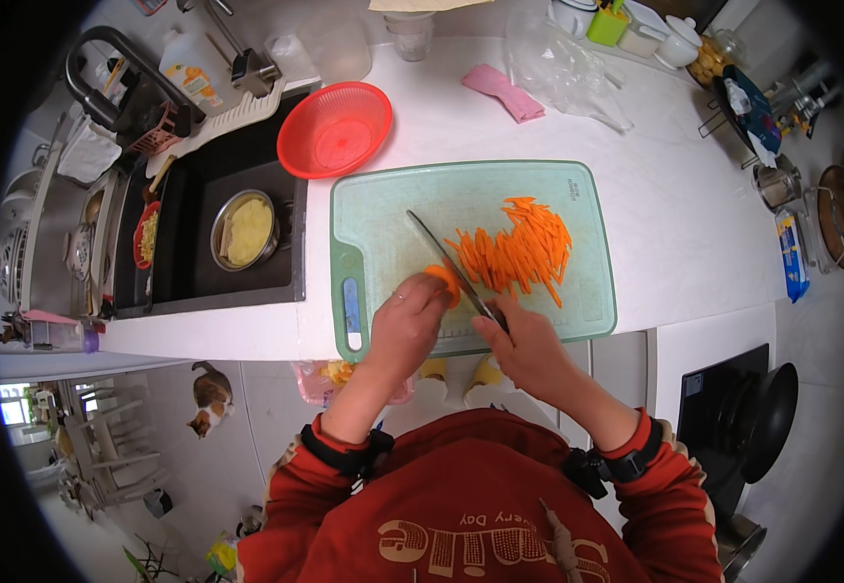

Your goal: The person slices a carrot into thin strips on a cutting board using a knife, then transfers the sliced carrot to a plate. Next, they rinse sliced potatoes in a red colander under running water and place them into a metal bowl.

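A pale green cutting board (393, 209) lies on the white counter. My left hand (409, 316) presses down on a stack of carrot slices (443, 281) near the board's front edge. My right hand (527, 340) grips the handle of a kitchen knife (441, 255), whose blade runs up and left across the board, right beside the slices. A heap of thin orange carrot strips (521, 245) spreads over the right half of the board.
A red plastic colander (334, 128) sits behind the board. Left of it, a black sink (203, 209) holds a metal bowl (244, 230). A pink cloth (504, 93), clear plastic bag (563, 68) and containers stand at the back; pots at right. A cat (210, 394) sits on the floor.
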The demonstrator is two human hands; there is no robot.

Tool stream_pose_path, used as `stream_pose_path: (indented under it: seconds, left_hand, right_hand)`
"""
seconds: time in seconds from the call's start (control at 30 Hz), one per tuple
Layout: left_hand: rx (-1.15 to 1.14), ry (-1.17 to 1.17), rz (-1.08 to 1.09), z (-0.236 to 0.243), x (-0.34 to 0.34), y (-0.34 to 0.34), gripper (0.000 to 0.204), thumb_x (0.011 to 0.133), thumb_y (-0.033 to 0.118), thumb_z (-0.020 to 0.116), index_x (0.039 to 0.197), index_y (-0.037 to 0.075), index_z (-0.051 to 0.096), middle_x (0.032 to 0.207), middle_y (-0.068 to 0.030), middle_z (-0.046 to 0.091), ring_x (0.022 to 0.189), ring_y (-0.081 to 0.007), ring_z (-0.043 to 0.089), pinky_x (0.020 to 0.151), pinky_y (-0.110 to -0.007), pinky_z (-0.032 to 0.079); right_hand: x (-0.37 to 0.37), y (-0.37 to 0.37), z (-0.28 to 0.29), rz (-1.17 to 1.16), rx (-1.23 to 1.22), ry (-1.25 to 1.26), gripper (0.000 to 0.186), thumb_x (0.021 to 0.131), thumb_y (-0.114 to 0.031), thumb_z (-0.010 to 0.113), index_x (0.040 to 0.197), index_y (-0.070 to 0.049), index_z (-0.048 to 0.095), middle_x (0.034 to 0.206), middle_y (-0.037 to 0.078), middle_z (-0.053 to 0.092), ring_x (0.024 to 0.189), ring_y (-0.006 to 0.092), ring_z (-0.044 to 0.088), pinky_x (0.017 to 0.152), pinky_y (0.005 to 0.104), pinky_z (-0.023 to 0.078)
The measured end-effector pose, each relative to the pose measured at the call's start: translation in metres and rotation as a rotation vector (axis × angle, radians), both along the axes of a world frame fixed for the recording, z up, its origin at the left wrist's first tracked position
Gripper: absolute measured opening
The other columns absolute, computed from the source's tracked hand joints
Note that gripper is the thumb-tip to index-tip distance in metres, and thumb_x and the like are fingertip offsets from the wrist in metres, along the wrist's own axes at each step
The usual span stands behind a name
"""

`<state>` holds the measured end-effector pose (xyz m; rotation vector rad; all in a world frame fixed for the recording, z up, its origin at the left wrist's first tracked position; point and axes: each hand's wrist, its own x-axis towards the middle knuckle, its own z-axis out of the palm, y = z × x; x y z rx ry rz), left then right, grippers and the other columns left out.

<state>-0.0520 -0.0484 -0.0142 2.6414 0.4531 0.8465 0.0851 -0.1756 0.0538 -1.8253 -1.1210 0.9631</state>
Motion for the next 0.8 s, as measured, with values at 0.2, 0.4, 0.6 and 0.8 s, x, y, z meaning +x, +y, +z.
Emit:
stream_pose_path:
  seconds: [0.2,0.4,0.6,0.8]
  left_hand:
    - [-0.045,0.074,0.003,0.004,0.003,0.000,0.020,0.069,0.000,0.060,0.089,0.005,0.061,0.099,-0.0059,0.060,0.091,-0.0247,0.060,0.067,-0.034,0.052]
    - [-0.038,0.077,0.001,0.007,0.005,0.001,0.021,0.071,0.000,0.060,0.091,0.005,0.061,0.101,-0.0058,0.060,0.093,-0.0245,0.060,0.068,-0.033,0.052]
    - [-0.068,0.108,-0.014,0.003,0.002,0.003,0.027,0.070,-0.001,0.059,0.096,0.005,0.061,0.104,-0.0062,0.059,0.096,-0.0245,0.059,0.069,-0.033,0.053]
    - [-0.108,0.081,-0.019,-0.002,0.001,0.003,0.027,0.073,0.001,0.055,0.099,0.005,0.060,0.107,-0.0065,0.059,0.101,-0.0254,0.058,0.072,-0.034,0.053]
  right_hand:
    - [-0.005,-0.006,0.012,0.015,-0.021,-0.017,0.033,0.094,-0.024,0.052,0.107,0.006,0.049,0.072,0.021,0.057,0.064,0.0340,0.056,0.061,0.0387,0.043]
    - [-0.009,-0.010,0.023,0.017,-0.111,-0.006,0.033,0.095,-0.024,0.051,0.107,0.007,0.048,0.072,0.021,0.057,0.064,0.0342,0.055,0.061,0.0390,0.043]
    - [-0.004,-0.005,0.038,0.006,-0.266,0.096,0.036,0.096,-0.027,0.049,0.099,0.009,0.047,0.072,0.026,0.059,0.071,0.0427,0.058,0.062,0.0447,0.044]
    - [-0.002,0.006,0.016,0.032,-0.214,0.025,0.037,0.096,-0.028,0.048,0.103,0.008,0.047,0.069,0.020,0.056,0.061,0.0330,0.054,0.057,0.0399,0.043]
